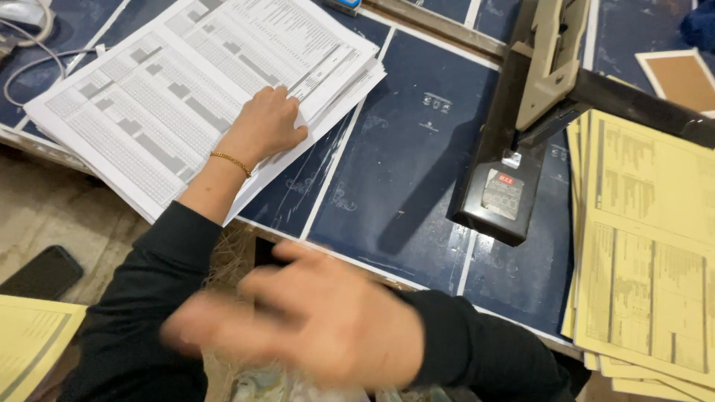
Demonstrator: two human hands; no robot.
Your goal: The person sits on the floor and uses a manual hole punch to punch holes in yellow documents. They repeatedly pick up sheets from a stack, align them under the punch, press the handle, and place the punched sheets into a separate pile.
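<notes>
Resting L hand (264, 123) fingers curled on white sheet stack (179, 89) | R hand (313, 324) open, blurred, empty | stapler (521, 134) nr

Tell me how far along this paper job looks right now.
Looks done: a yellow sheet stack lies right of the stapler. In hand: left hand presses the white printed stack; right hand is blurred, empty. Left: that thick white stack.

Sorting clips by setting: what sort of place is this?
Probably a print or binding workshop: a heavy-duty stapler on a dark blue table, a stack of white printed sheets and a yellow stack.
</notes>
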